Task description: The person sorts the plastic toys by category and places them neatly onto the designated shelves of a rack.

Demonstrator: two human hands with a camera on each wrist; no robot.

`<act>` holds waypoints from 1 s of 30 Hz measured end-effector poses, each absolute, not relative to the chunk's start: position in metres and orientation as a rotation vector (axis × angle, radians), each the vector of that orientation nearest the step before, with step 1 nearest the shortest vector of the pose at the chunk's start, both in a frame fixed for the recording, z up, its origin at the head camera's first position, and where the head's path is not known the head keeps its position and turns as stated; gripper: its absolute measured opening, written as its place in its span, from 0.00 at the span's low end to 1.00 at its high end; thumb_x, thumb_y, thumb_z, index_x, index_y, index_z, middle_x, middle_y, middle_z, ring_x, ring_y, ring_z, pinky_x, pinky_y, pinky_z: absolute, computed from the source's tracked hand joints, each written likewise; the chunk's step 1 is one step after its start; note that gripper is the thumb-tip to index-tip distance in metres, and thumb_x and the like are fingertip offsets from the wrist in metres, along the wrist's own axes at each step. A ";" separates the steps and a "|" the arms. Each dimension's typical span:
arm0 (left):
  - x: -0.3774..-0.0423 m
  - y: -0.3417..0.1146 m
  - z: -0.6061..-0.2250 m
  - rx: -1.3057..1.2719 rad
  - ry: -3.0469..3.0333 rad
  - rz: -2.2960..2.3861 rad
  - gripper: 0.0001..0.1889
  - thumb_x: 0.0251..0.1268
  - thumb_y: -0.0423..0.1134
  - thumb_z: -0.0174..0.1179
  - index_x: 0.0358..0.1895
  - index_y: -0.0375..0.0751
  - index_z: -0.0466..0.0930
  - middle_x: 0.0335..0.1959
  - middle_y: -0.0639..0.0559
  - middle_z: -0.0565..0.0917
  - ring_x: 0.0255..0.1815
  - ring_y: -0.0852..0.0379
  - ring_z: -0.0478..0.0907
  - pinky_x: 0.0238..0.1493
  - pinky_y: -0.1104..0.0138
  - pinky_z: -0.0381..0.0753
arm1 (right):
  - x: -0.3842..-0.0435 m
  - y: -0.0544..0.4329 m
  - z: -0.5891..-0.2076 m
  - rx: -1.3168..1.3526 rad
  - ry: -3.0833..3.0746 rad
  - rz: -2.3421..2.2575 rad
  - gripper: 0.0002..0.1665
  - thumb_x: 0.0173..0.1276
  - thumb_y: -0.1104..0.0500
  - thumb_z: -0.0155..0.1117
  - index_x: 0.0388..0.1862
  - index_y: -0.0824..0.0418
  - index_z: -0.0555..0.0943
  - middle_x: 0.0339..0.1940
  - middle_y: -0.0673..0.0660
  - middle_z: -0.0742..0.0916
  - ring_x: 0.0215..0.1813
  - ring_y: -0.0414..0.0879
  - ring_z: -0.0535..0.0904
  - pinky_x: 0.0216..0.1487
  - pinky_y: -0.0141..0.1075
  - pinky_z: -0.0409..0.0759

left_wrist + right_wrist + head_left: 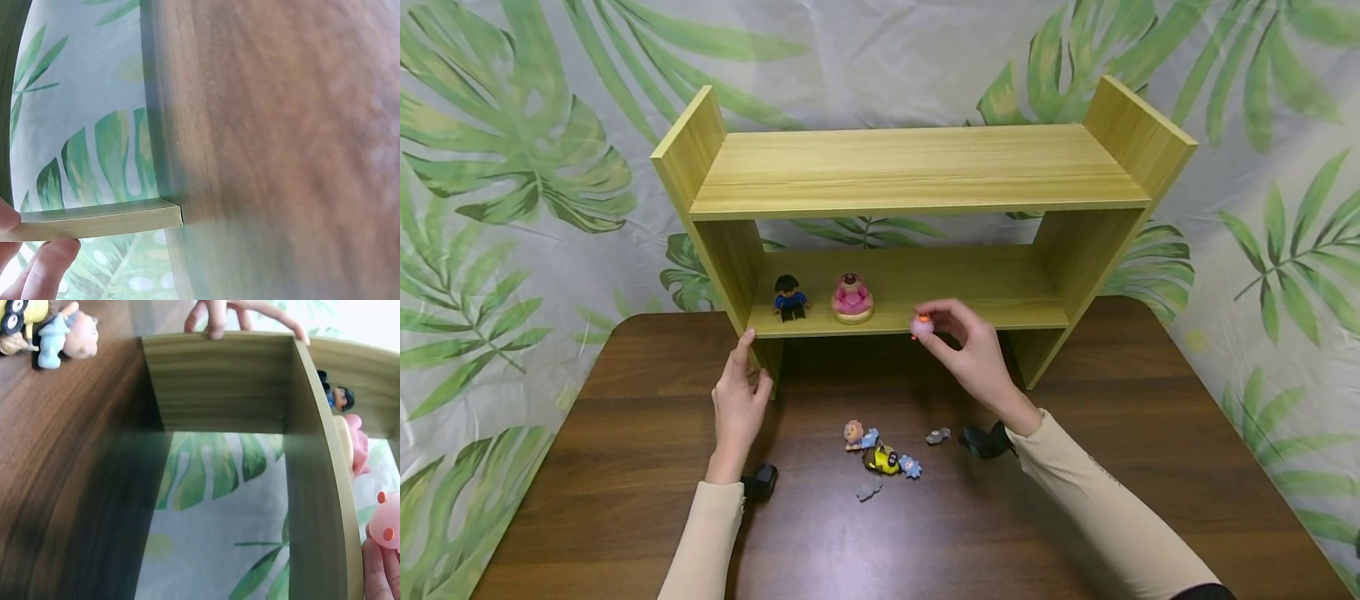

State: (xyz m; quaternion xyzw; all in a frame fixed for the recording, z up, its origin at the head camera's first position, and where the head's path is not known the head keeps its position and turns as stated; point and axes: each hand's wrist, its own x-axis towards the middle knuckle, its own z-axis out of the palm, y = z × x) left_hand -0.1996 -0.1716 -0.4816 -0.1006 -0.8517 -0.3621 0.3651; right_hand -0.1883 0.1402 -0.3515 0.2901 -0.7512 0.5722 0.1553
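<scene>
My right hand (973, 350) pinches a small round pink toy figure (922, 326) with orange parts between thumb and fingers, close in front of the middle shelf's front edge. The right wrist view shows the pink toy's orange ovals beside the board. My left hand (739, 400) touches the front edge of the shelf unit's left side panel (112, 220), its fingers spread. On the middle shelf (970, 283) a dark-haired doll (789, 298) in blue sits at the left. Right of it is a pink bear-like figure (852, 298) on a cream base.
Several small toys lie on the brown table (647, 433) before the unit: an orange-maned figure (853, 434), a yellow and black toy (881, 459), a blue figure (910, 466) and grey pieces (869, 488). The top shelf (910, 167) overhangs the middle one. A leaf-patterned cloth hangs behind.
</scene>
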 end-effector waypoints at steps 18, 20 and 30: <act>-0.200 -0.171 -0.482 -0.258 -2.183 -0.932 0.40 0.56 0.20 0.54 0.70 0.57 0.59 0.41 0.39 0.76 0.19 0.52 0.68 0.21 0.59 0.66 | -0.218 0.137 -0.361 0.745 -2.250 1.590 0.16 0.64 0.72 0.62 0.51 0.75 0.76 0.47 0.68 0.83 0.47 0.57 0.81 0.49 0.43 0.77; -0.201 -0.171 -0.482 -0.258 -2.181 -0.932 0.40 0.56 0.20 0.54 0.70 0.58 0.59 0.39 0.40 0.75 0.19 0.53 0.66 0.21 0.59 0.65 | -0.225 0.138 -0.367 0.725 -2.259 1.586 0.16 0.64 0.70 0.63 0.51 0.73 0.77 0.47 0.66 0.83 0.48 0.54 0.81 0.49 0.41 0.78; -0.200 -0.171 -0.482 -0.259 -2.183 -0.925 0.40 0.56 0.19 0.54 0.70 0.58 0.58 0.37 0.41 0.73 0.18 0.54 0.64 0.21 0.59 0.66 | -0.230 0.137 -0.364 0.666 -2.320 1.558 0.16 0.66 0.65 0.63 0.51 0.70 0.78 0.45 0.64 0.84 0.48 0.52 0.81 0.50 0.38 0.77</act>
